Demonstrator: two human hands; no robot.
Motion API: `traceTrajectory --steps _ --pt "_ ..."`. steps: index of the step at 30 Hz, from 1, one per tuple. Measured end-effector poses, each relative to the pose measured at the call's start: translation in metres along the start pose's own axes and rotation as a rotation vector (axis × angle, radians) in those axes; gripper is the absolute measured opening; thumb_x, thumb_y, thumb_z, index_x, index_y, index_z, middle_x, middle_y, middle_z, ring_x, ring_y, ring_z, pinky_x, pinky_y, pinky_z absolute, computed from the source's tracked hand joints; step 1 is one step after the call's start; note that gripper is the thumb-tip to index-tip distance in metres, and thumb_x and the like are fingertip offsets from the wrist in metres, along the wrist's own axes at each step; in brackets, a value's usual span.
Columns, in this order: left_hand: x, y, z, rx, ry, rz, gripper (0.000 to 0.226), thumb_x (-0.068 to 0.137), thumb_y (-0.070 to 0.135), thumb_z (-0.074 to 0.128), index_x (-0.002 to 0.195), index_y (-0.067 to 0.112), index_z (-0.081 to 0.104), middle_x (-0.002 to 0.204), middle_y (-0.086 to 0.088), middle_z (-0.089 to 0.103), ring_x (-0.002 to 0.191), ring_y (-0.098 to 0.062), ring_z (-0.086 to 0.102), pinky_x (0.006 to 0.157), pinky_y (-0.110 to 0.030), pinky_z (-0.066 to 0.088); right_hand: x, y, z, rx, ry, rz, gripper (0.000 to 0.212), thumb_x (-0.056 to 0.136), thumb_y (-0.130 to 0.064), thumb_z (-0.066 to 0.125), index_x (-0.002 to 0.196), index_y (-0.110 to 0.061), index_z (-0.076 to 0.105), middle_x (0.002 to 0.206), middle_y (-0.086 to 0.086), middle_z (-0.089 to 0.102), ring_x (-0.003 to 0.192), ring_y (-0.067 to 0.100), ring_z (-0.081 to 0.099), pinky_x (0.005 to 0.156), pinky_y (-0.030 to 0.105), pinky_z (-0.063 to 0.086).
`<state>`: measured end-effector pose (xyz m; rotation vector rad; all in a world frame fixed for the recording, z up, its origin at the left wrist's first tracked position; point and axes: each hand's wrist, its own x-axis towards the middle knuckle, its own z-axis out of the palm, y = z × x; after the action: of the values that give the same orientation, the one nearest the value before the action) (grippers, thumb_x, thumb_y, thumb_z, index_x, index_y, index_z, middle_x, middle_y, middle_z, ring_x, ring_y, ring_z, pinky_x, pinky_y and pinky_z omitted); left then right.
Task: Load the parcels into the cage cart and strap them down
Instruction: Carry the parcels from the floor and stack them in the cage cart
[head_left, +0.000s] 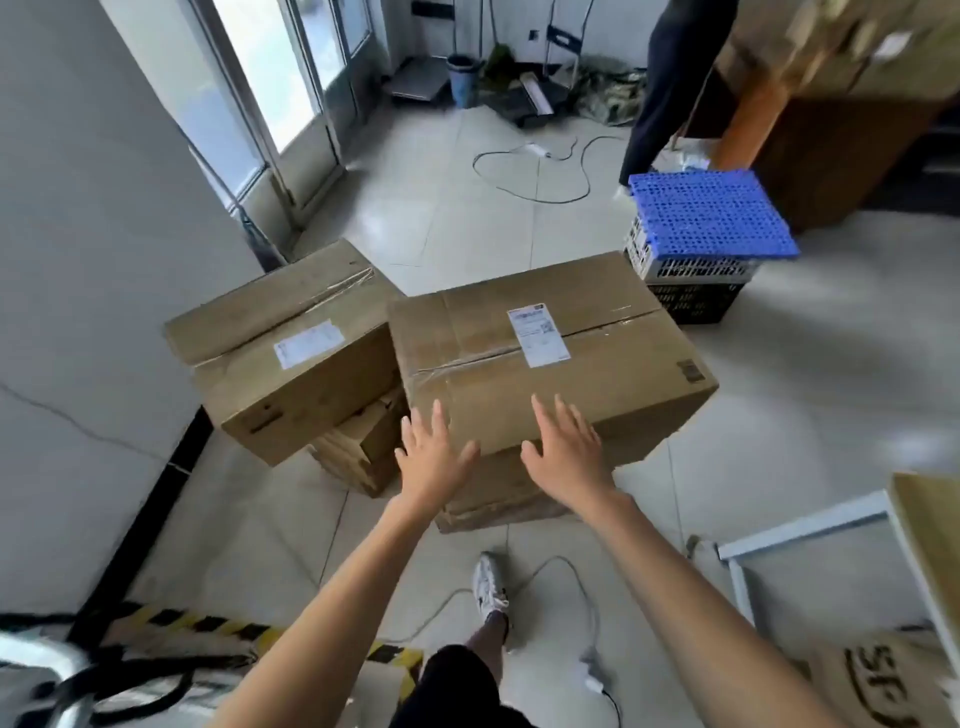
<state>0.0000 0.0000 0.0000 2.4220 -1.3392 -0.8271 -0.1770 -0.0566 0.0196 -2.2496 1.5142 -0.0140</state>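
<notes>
Head view: we are at the pick-up step, our left hand (434, 460) and right hand (566, 452) at the near edge of the labelled parcel (550, 358), fingers (541, 415) spread, gripping nothing. A second parcel (280, 358) sits just left of it. Next, we judge, the hands must take opposite sides and lift.

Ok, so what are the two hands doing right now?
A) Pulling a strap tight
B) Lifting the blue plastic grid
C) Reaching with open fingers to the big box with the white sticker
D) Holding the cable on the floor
C: the left hand and the right hand are both spread open at the near top edge of the cardboard box and hold nothing.
</notes>
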Motion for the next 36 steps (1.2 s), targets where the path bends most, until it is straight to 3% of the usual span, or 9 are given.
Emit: traceTrajectory --steps 8,13,16,19,23,26,28,31,36 --pt "0.090 0.010 0.018 -0.115 0.128 -0.221 0.091 0.094 0.059 0.054 0.161 0.017 0.007 0.167 -0.016 -0.012 0.154 -0.033 -0.012 0.117 -0.065 0.016 0.086 0.073 -0.036 0.042 -0.019 0.139 0.069 0.099 -0.039 0.043 0.158 -0.028 0.010 0.166 0.008 0.010 0.152 0.030 0.010 0.121 0.048 0.013" --pt "0.105 0.010 0.021 -0.132 0.201 -0.275 0.092 0.088 0.064 0.058 0.158 0.022 0.017 0.168 -0.009 -0.002 0.153 -0.035 0.009 0.107 -0.061 0.039 0.116 0.113 -0.050 0.060 -0.062 0.191 0.070 0.099 -0.040 0.045 0.159 -0.028 0.010 0.167 0.005 0.009 0.152 0.028 0.009 0.121 0.048 0.013" --pt "0.105 0.010 0.019 -0.145 0.181 -0.305 0.097 0.082 0.071 0.061 0.156 0.027 0.017 0.168 -0.006 0.002 0.149 -0.038 0.023 0.104 -0.060 0.043 0.141 0.139 -0.050 0.048 -0.066 0.194 0.072 0.099 -0.043 0.046 0.159 -0.027 0.010 0.167 0.006 0.009 0.153 0.028 0.007 0.122 0.050 0.013" --pt "0.103 0.008 0.012 -0.207 0.172 -0.375 0.116 0.074 0.075 0.067 0.159 0.027 0.005 0.169 -0.005 0.003 0.148 -0.034 0.029 0.105 -0.057 0.043 0.170 0.157 -0.048 0.023 -0.113 0.175 0.076 0.097 -0.049 0.047 0.159 -0.026 0.009 0.167 0.006 0.009 0.153 0.029 0.004 0.122 0.053 0.012" --pt "0.096 0.005 0.013 -0.372 0.163 -0.497 0.135 0.063 0.079 0.073 0.160 0.024 -0.003 0.166 -0.010 0.019 0.143 -0.036 0.039 0.109 -0.057 0.043 0.201 0.175 -0.052 -0.055 -0.049 0.146 0.097 0.087 -0.068 0.052 0.159 -0.020 0.007 0.167 0.011 0.008 0.153 0.032 0.004 0.122 0.054 0.007" --pt "0.099 0.009 0.015 -0.406 0.199 -0.584 0.137 0.060 0.080 0.075 0.160 0.020 0.003 0.163 -0.010 0.029 0.141 -0.038 0.042 0.110 -0.057 0.041 0.215 0.196 -0.063 -0.016 -0.024 0.213 0.118 0.074 -0.079 0.060 0.159 -0.015 0.007 0.166 0.014 0.010 0.152 0.034 0.006 0.120 0.055 0.010" --pt "0.103 0.014 0.015 -0.416 0.194 -0.612 0.130 0.060 0.079 0.076 0.158 0.018 0.015 0.157 -0.012 0.040 0.136 -0.037 0.048 0.108 -0.052 0.043 0.222 0.214 -0.068 0.089 -0.026 0.339 0.128 0.066 -0.082 0.065 0.158 -0.017 0.004 0.164 0.016 0.011 0.150 0.037 0.012 0.115 0.060 0.021" --pt "0.102 0.019 0.011 -0.441 0.158 -0.645 0.114 0.062 0.074 0.079 0.147 0.015 0.033 0.141 -0.013 0.055 0.123 -0.036 0.057 0.100 -0.048 0.050 0.230 0.231 -0.074 0.270 -0.094 0.473 0.131 0.062 -0.079 0.071 0.157 -0.022 0.002 0.154 0.020 0.035 0.134 0.043 0.043 0.101 0.056 0.041" --pt "0.084 0.016 0.002 -0.471 0.192 -0.650 0.100 0.062 0.074 0.079 0.135 0.015 0.044 0.131 -0.008 0.060 0.108 -0.027 0.061 0.091 -0.044 0.053 0.227 0.224 -0.081 0.276 -0.080 0.454 0.114 0.066 -0.074 0.073 0.151 -0.019 0.020 0.139 0.021 0.051 0.121 0.042 0.055 0.094 0.052 0.044"
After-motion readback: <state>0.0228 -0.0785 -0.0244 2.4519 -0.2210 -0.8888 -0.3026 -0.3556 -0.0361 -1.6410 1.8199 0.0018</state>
